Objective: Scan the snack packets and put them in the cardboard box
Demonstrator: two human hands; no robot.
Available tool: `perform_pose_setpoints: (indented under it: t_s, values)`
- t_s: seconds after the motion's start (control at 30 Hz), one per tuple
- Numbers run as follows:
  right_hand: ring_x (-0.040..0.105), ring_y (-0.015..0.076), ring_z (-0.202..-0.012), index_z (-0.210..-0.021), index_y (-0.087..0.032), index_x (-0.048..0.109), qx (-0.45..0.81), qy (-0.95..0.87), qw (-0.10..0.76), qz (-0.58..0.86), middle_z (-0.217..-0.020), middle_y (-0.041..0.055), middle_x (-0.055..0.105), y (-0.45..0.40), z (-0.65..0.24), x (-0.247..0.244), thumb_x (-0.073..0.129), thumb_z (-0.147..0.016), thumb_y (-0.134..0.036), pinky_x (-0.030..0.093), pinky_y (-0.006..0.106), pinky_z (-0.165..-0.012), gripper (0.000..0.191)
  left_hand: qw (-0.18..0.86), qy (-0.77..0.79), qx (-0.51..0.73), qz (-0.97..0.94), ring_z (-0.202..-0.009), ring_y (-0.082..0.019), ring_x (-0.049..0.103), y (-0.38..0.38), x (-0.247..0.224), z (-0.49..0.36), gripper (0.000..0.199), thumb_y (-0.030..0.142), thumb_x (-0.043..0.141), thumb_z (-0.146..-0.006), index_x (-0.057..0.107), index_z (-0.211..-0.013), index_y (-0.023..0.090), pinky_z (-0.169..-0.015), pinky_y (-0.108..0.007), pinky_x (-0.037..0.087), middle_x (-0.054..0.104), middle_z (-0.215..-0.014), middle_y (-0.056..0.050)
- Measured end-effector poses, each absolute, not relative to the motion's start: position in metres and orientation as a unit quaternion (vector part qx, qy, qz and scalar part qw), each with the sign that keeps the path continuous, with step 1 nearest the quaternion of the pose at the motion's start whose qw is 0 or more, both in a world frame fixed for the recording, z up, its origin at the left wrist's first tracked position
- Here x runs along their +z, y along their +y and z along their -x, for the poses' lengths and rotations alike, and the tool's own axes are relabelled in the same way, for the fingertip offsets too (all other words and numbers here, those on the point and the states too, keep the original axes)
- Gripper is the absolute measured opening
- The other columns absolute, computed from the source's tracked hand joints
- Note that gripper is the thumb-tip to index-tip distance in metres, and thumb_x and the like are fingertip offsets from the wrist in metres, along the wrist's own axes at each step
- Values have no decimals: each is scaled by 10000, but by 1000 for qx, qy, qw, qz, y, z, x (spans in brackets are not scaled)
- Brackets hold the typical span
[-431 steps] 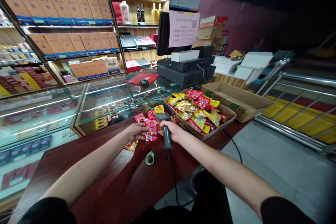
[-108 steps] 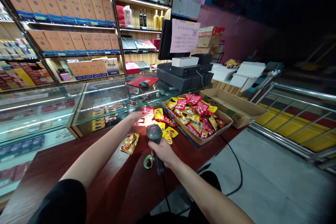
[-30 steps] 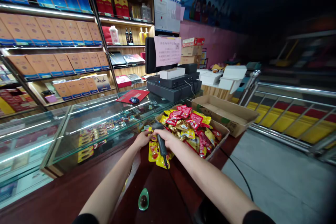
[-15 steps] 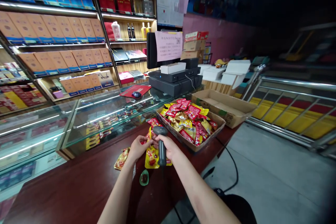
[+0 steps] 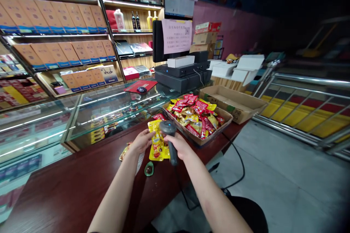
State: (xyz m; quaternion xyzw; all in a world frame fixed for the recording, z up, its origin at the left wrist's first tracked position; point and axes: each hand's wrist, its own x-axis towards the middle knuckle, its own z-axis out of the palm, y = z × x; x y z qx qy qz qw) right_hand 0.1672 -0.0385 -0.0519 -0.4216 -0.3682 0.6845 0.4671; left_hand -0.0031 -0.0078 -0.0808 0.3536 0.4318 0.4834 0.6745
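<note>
My left hand (image 5: 142, 141) pinches the edge of a yellow snack packet (image 5: 154, 131), held up over other yellow packets (image 5: 158, 153) on the dark red table. Wrapped round a black handheld scanner (image 5: 172, 147) is my right hand (image 5: 177, 145), just right of the packet. The scanner's head tilts over the packet's right side. Beyond my hands stands a cardboard tray (image 5: 202, 142) heaped with red, yellow and gold packets. A gold packet (image 5: 124, 152) lies partly hidden behind my left wrist. Nearer me is a small green dish (image 5: 149, 169) with a brown round thing in it.
A second cardboard box (image 5: 240, 111) stands behind the tray. Left is a glass display counter (image 5: 109, 111). A monitor (image 5: 158, 42) and a mouse (image 5: 141, 90) are at the back. The scanner's black cable (image 5: 243, 167) hangs at the right.
The yellow packet in my left hand has come up and faces me more broadly. Scanner and right hand have shifted slightly right. The view has tilted downward a little.
</note>
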Motion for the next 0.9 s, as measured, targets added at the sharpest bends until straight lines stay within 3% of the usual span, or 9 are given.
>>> perform_pose_setpoints:
  t_s: [0.33, 0.53, 0.9]
  values:
    - [620, 136, -633, -779, -161, 622, 648, -423, 443, 453, -704, 3, 656, -68, -160, -44, 634, -604, -178, 478, 227, -556, 176, 615, 528, 446, -381, -681, -143, 654, 25, -61, 13, 455, 193, 853, -522, 636, -921, 159, -589, -219, 490, 701, -851, -47]
    - [456, 93, -371, -659, -167, 563, 645, -456, 383, 479, -453, -33, 525, -84, -144, -56, 601, -662, -221, 366, 209, -363, 66, 612, 540, 432, -383, -672, -147, 653, 25, -48, 12, 492, 204, 854, -530, 644, -974, 174, -555, -209, 463, 708, -870, -55]
    - [401, 92, -310, -537, -193, 487, 592, -507, 390, 490, -370, -47, 450, -93, -120, -55, 545, -664, -183, 348, 215, -334, 139, 599, 524, 449, -406, -650, -136, 649, 21, -40, 29, 505, 214, 854, -533, 631, -984, 175, -555, -210, 463, 709, -887, -62]
